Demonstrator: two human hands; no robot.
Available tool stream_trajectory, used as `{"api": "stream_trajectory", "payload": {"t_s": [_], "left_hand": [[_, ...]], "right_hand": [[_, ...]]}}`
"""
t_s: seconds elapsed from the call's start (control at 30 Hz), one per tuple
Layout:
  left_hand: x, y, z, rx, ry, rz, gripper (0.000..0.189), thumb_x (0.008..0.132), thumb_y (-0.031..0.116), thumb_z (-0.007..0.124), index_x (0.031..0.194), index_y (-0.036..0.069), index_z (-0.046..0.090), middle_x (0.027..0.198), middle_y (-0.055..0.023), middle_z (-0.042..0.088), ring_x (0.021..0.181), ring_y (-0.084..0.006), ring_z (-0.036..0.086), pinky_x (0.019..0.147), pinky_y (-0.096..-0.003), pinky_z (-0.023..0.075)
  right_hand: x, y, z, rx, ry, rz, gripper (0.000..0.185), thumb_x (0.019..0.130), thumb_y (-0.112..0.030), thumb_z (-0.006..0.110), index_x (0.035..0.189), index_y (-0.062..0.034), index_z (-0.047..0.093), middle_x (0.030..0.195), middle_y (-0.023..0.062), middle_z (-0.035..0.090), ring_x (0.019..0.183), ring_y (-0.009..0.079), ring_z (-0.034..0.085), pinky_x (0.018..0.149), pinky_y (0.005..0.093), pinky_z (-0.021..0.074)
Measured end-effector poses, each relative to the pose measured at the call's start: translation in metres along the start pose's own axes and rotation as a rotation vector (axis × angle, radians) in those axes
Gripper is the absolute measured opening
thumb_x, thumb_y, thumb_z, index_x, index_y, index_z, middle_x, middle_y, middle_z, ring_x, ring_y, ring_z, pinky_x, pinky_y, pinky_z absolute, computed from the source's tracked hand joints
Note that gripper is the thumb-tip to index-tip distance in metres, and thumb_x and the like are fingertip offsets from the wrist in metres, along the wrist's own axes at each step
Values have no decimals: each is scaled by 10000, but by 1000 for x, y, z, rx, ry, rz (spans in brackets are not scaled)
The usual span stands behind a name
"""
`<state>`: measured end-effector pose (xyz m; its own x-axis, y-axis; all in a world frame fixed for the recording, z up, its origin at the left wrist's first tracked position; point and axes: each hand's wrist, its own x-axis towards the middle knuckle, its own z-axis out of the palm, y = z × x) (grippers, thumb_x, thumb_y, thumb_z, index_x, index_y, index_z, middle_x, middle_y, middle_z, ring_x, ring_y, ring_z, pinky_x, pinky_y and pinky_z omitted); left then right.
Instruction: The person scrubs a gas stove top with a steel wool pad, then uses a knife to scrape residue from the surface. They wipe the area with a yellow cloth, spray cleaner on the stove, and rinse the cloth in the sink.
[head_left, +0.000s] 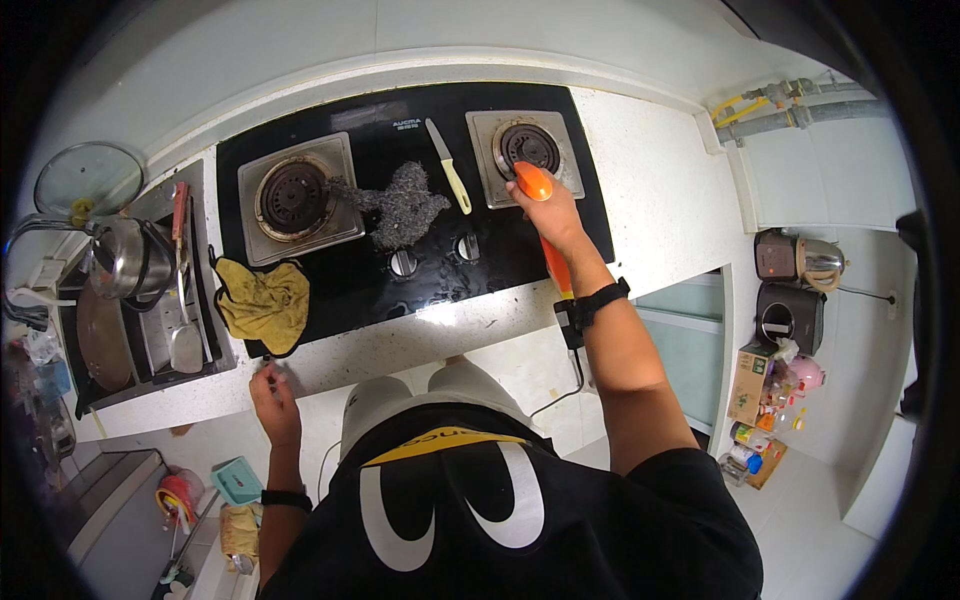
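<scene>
My right hand (553, 214) is closed around an orange spray bottle (533, 182), its head over the right burner plate (491, 187) of a black glass cooktop (352, 285). Most of the bottle is hidden by the hand and forearm. At the counter's front edge, my left hand (274, 397) has its fingers loosely curled, with nothing visible in it, just below a yellow cloth (270, 307). A heap of grey steel wool (409, 206) lies between the burners, reaching the left burner plate (255, 225). A knife with a pale yellow handle (455, 184) rests right of it.
Left of the cooktop, a sink (214, 330) holds a steel pot (127, 259), a brown pan (103, 337) and a spatula (186, 345). A glass lid (88, 180) leans behind. An electric kettle (819, 262) and bottles stand at the far right. Gas pipes (817, 116) run along the right wall.
</scene>
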<state>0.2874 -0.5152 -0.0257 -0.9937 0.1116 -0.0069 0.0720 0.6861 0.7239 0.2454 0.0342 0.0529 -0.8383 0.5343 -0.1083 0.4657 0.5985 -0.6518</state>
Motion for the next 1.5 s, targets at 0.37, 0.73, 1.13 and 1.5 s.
{"api": "stream_trajectory", "payload": {"t_s": [0.37,0.73,1.13,1.5], "left_hand": [[7,-7,-1,-18,15,24,262,1029,110,565,1260,-6,611,1093,-143,592,971,-265,580,850,-357,496],[15,-23,5,-12,9,-16,281,1024,93,573,1282,-16,595,1126,-146,597,1020,-272,596,913,-366,494],[21,-23,-2,-4,7,-87,309,1041,147,556,1301,-17,588,1109,-129,578,995,-257,573,913,-361,478],[21,-15,-5,-19,27,-65,304,1024,110,575,1298,-19,602,1108,-128,599,987,-242,596,887,-355,496]], "right_hand": [[8,-25,-6,91,-9,150,404,917,-394,754,1091,-30,727,744,81,669,633,189,657,622,336,526],[51,-29,-9,256,-19,203,356,922,-346,745,1001,1,726,711,87,687,604,201,678,589,358,519],[79,-16,-12,316,17,301,277,923,-290,736,922,-16,695,743,62,665,583,172,628,570,329,497],[68,-32,-36,500,-66,276,380,957,-358,686,1177,-49,676,942,63,700,711,128,609,609,287,463]]}}
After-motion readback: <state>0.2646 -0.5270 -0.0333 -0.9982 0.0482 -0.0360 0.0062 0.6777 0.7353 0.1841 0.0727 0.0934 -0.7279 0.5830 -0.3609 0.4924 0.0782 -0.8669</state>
